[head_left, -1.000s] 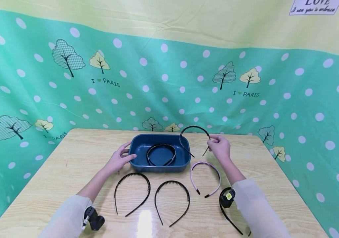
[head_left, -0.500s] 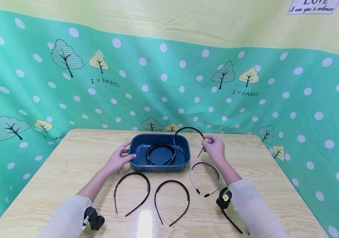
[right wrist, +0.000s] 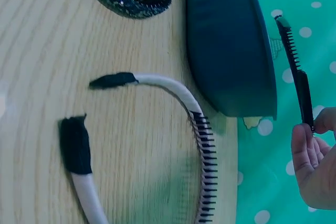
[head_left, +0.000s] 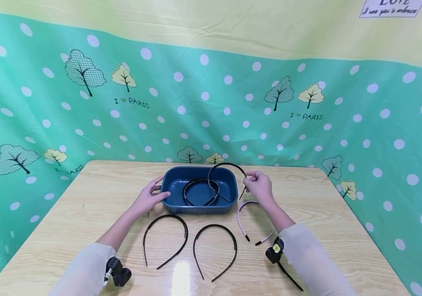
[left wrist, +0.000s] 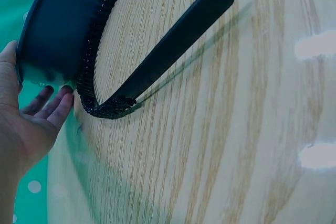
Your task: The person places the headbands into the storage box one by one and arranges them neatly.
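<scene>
My left hand (head_left: 149, 200) holds the left end of a dark blue plastic box (head_left: 196, 210), thumb over the rim and fingers along the outside. Inside the box lies at least one black headband (head_left: 184, 192). My right hand (head_left: 261, 190) pinches one leg of another black toothed headband (head_left: 227, 163), its arch raised over the box's right end. In the right wrist view this headband (right wrist: 301, 85) is seen edge-on between thumb and fingers. A white headband (head_left: 239, 222) with black tips lies on the table below my right forearm, which partly covers it.
Two black toothed headbands, a left one (head_left: 165, 216) and a middle one (head_left: 215, 225), lie in front of the box on the wooden table (head_left: 70, 230). Another black headband (head_left: 291, 278) is mostly hidden under my right sleeve. A green dotted cloth (head_left: 203, 123) hangs behind the table.
My right hand has moved left and slightly down, bringing the black headband from beside the box to over its right end. My left hand has stayed at the box.
</scene>
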A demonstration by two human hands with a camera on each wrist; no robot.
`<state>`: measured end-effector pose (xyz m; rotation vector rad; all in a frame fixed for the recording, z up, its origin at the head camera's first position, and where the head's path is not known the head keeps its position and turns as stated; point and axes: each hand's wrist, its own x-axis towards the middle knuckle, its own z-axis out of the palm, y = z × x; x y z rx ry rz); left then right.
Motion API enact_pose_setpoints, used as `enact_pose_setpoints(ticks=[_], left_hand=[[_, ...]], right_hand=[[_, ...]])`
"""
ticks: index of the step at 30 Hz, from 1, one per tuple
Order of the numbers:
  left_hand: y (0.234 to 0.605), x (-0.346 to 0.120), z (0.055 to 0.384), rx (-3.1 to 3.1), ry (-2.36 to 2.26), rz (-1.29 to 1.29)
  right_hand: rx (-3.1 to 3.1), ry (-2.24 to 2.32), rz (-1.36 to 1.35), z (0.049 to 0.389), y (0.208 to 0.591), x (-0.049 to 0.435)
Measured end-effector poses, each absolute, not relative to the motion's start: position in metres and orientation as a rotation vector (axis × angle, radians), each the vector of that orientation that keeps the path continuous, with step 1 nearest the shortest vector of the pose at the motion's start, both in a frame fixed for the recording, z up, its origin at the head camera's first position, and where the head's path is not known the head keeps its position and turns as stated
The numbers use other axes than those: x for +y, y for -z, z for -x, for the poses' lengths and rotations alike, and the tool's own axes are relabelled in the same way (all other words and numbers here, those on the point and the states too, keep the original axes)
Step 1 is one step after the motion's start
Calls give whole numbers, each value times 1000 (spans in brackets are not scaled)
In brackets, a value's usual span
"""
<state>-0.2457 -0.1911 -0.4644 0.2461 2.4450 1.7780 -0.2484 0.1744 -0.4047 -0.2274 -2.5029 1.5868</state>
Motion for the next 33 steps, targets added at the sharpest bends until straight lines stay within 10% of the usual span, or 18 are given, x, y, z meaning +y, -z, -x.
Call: enact_pose_setpoints(ticks=[33], left_hand=[[463,-188,246,2461,-1746,-217]], right_hand=[[-2536,-1676,175,246,408,128]])
